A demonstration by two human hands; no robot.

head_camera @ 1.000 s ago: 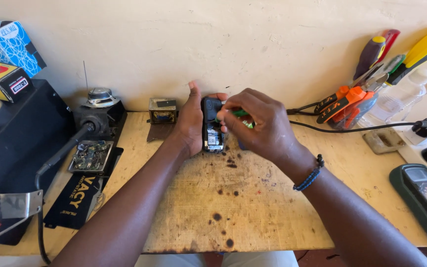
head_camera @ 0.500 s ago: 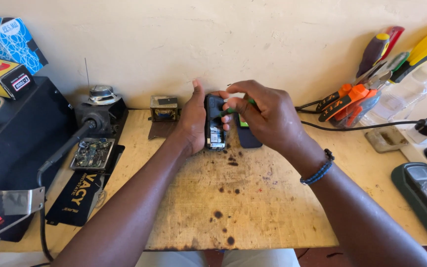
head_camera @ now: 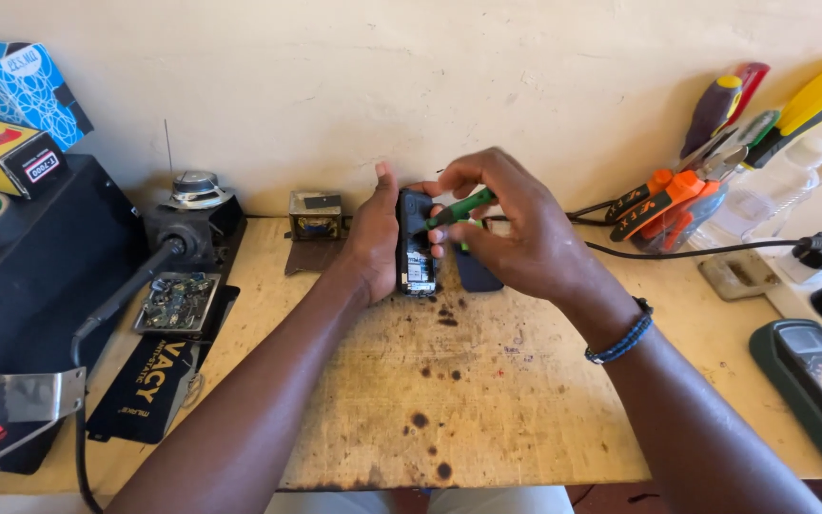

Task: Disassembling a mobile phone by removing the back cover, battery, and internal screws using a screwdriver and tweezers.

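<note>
Black phone [head_camera: 417, 246]: back off, upright on scorched wooden bench [head_camera: 487, 409], before the wall.
Left hand [head_camera: 373, 240]: wrapped round phone.
Right hand [head_camera: 516, 228]: pinching green screwdriver [head_camera: 460, 207] against phone (tip hidden).
Risk: tip could slip, gouging the board.

A scorched wooden counter [head_camera: 487, 419] is carrying the clutter. At the far left, a blue box [head_camera: 13, 86] is sitting on a yellow box [head_camera: 2, 152], both resting on a black case [head_camera: 45, 276]. A green circuit board [head_camera: 178, 302] is lying beside it, with a small transformer [head_camera: 315, 215] standing against the wall. On the right, orange-handled pliers [head_camera: 663, 200] and 2 screwdrivers, 1 yellow [head_camera: 815, 100] and 1 red [head_camera: 715, 109], are leaning near a green multimeter [head_camera: 811, 366].
</note>
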